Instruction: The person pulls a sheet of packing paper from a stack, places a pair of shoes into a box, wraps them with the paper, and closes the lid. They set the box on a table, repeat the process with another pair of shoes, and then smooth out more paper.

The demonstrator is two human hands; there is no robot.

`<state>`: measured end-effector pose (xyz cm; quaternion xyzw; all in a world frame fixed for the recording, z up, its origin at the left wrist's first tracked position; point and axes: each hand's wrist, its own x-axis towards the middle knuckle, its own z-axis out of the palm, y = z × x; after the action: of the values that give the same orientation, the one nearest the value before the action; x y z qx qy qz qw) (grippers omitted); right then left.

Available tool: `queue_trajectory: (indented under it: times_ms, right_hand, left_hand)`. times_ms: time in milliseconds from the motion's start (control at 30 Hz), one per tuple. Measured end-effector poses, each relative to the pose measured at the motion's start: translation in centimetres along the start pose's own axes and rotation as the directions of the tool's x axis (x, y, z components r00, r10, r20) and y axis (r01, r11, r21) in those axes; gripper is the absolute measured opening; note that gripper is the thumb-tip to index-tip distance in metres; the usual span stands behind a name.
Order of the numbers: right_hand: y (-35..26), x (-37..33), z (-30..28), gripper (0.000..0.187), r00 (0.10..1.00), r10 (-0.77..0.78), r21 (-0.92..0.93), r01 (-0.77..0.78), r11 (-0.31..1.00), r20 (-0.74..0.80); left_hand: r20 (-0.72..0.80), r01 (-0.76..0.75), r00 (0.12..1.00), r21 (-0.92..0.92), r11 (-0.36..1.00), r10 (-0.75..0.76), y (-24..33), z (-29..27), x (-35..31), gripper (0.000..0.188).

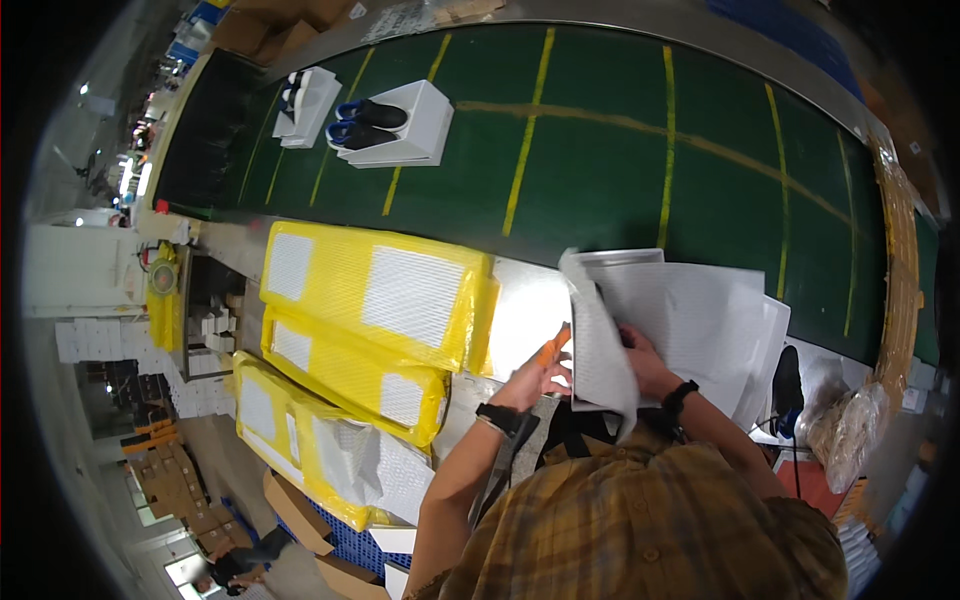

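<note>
Nearest, before a brown plaid shirt (640, 535), the left hand (538, 382) shows bent fingers against a slim orange object (550, 347), and the right hand (648, 368) is partly hidden; neither grip can be told. Between them curves a white textured sheet (602, 355), with yellow-wrapped rectangular packs (340, 270) to the left. Beyond, black, blue-lined shoes (378, 114) rest on a white box (424, 125) upon the green, yellow-striped belt (600, 180).

A factory, shown by its green conveyor belt (600, 180), shoes (380, 114) and stacked cartons (168, 472).
</note>
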<state>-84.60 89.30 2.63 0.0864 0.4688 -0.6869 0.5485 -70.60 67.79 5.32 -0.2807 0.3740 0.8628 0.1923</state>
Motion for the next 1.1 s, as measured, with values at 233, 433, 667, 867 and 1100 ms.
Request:
queue_trajectory:
  times_ms: [233,433,667,867,1100]
  right_hand:
    - [-4.0,-6.3,-2.4,0.040,0.933,-0.358,-0.580,0.315,0.751,0.042]
    - [-5.2,-7.2,-10.5,0.041,0.777,-0.617,-0.964,-0.244,-0.108,-0.128]
    - [1.4,-25.0,-22.1,0.045,0.243,-0.913,-0.904,-0.363,0.227,-0.327]
    - [7.6,-30.3,-29.8,0.043,0.412,-0.757,-0.857,-0.331,0.394,-0.507]
    - [-10.0,-32.2,-15.1,0.033,0.585,-0.811,-0.992,0.087,0.089,-0.022]
  left_hand:
    - [0.176,-0.333,0.713,0.937,0.107,0.679,1.6,5.2,-2.3,0.092]
    - [0.306,-0.144,0.902,0.878,-0.456,0.304,0.5,11.3,9.0,0.098]
    - [0.227,-0.058,0.940,0.845,-0.532,0.257,-1.9,14.4,7.6,0.071]
    - [0.256,-0.103,0.905,0.907,-0.408,0.341,-1.3,17.3,5.5,0.042]
    - [0.759,-0.474,0.554,0.625,-0.620,0.341,0.7,28.5,3.4,0.055]
